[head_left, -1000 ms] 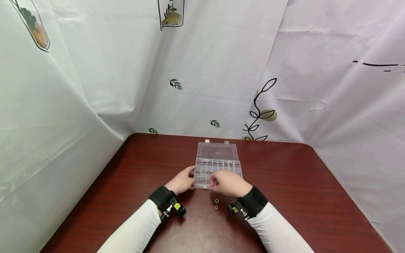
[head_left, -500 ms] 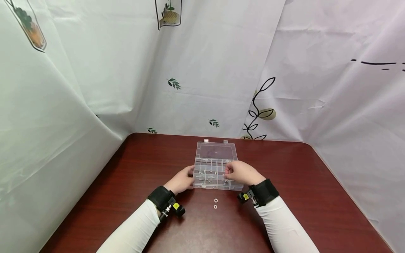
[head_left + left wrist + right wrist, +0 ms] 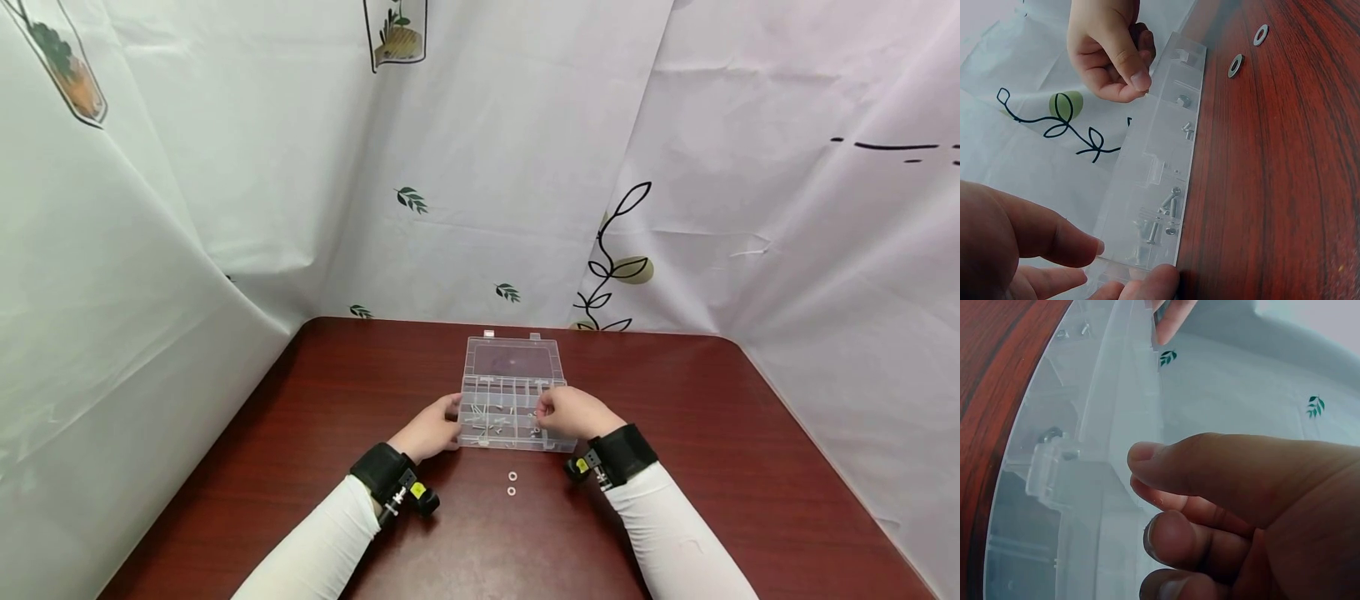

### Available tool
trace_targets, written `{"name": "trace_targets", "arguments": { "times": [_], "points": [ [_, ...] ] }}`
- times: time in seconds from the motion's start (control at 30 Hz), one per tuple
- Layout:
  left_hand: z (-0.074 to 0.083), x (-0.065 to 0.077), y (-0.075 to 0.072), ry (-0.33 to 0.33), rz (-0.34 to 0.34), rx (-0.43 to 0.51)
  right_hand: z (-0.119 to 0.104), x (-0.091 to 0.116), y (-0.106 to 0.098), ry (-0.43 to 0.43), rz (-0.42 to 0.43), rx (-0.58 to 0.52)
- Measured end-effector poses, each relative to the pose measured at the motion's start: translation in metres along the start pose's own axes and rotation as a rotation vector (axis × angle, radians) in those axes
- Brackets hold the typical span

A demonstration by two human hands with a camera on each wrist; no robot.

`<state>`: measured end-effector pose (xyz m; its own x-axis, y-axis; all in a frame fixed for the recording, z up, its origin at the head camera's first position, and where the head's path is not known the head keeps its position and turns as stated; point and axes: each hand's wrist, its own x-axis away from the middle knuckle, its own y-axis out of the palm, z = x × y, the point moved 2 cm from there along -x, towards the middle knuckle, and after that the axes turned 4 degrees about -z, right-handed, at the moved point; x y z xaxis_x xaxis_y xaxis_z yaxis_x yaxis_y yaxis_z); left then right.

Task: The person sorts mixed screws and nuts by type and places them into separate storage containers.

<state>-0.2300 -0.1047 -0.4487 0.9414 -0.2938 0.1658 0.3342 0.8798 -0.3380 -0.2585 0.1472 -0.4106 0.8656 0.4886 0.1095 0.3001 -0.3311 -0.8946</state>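
Note:
A clear plastic compartment box (image 3: 504, 443) lies on the table with its lid (image 3: 513, 360) folded back. My left hand (image 3: 429, 428) grips the box's left side, thumb at the upper edge and fingers lower down in the left wrist view. Screws (image 3: 1163, 215) lie in the near-left part of the box; smaller screws (image 3: 1188, 130) and a hex-shaped metal piece (image 3: 1184, 100) lie farther right. Over the right-hand compartments is my right hand (image 3: 576, 412), thumb against the curled index finger. Nothing is plainly visible between those fingertips.
Two flat washers, a farther one (image 3: 512, 476) and a nearer one (image 3: 512, 491), lie on the dark red table (image 3: 712, 467) in front of the box. A white printed cloth (image 3: 480, 167) hangs behind and at both sides.
My right hand has moved right, from above the left-centre compartments to the right-hand ones, then slightly lower over the last half second. My left hand stays at the box's left side.

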Motion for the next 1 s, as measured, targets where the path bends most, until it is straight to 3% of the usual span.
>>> {"name": "trace_targets", "arguments": {
  "times": [0.33, 0.47, 0.67, 1.0],
  "points": [
    [0.002, 0.002, 0.001, 0.006, -0.004, -0.006, -0.007, 0.005, -0.004, 0.008, -0.005, -0.006],
    [0.002, 0.003, 0.001, 0.006, -0.005, -0.003, -0.017, 0.009, -0.005, -0.025, -0.021, -0.001],
    [0.001, 0.002, 0.001, 0.007, -0.007, 0.000, -0.042, 0.018, -0.002, -0.088, -0.019, 0.102],
    [0.002, 0.001, 0.000, 0.016, -0.011, 0.005, -0.074, 0.033, 0.017, -0.238, -0.060, 0.238]
  ]
}}
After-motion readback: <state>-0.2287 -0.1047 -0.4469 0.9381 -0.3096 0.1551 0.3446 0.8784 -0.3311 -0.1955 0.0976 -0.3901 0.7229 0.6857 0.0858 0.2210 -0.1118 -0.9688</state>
